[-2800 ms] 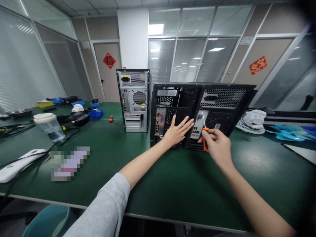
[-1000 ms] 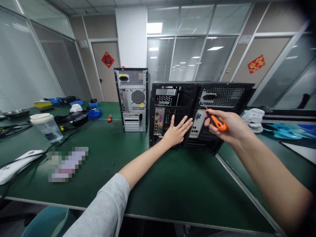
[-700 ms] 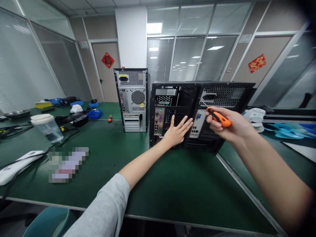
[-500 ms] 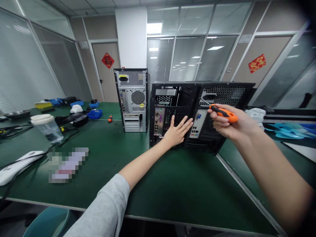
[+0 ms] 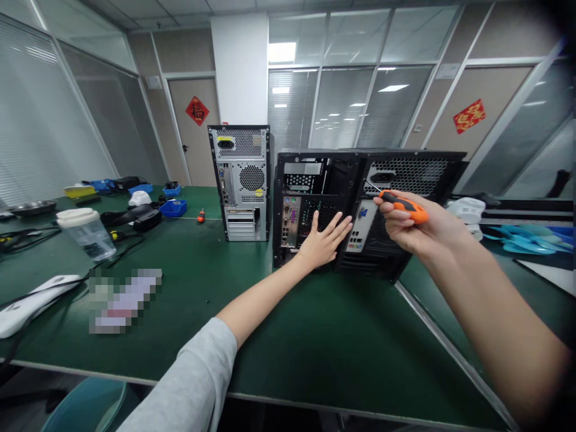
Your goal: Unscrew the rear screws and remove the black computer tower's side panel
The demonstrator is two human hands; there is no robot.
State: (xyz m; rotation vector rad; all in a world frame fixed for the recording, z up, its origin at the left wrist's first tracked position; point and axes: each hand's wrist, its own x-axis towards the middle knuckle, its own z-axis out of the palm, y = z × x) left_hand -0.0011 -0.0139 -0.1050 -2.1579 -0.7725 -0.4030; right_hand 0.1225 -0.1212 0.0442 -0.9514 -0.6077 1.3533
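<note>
My right hand [image 5: 407, 225] is closed around an orange and black screwdriver [image 5: 416, 211]. Its thin shaft points up and left, with the tip at the left edge of the power supply [image 5: 402, 171] on the right-hand black computer case [image 5: 443, 157]. Whether the tip sits in a screw is too small to tell. My left hand [image 5: 320, 242] lies with fingers spread against the back of the black computer case [image 5: 335, 180] beside it, below an open bay. Ports show on the metal plate [image 5: 291, 222] left of my fingers.
A silver computer tower [image 5: 245, 201] stands to the left. Further left are a small orange screwdriver [image 5: 201, 216], blue bins [image 5: 173, 208], a clear lidded cup [image 5: 87, 234], cables and a white power strip [image 5: 36, 303]. Light-blue fan blades [image 5: 524, 239] lie at the right.
My right hand and the screwdriver handle have shifted slightly left, while the tip stays at nearly the same spot. My left hand has not moved.
</note>
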